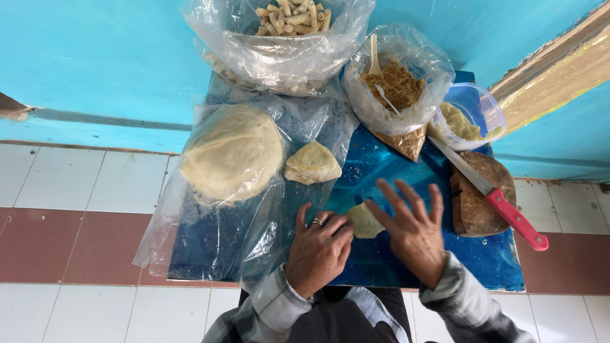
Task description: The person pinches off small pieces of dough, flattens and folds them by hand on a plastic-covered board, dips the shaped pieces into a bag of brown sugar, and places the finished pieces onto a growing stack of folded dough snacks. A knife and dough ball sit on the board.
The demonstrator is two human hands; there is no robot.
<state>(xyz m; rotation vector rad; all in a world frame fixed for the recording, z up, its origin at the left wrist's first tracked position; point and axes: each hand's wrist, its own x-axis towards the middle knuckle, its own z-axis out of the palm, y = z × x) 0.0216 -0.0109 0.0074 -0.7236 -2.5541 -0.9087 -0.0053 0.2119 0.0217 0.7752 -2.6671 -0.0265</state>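
Pale dough piece (365, 221) lies flat, no clear long axis; left hand (318, 251) pinches it, right hand (413, 232) spread.

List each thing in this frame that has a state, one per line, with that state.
left hand: fingers curled against the small dough piece
right hand: fingers spread, flat over the small dough piece
small dough piece: flattened, on the blue board
large dough mound: whole, on clear plastic
folded dough: folded, lying apart
knife: resting on the round wooden block
crumb bag: open, spoon inside
top bag: open, holds rolled pieces
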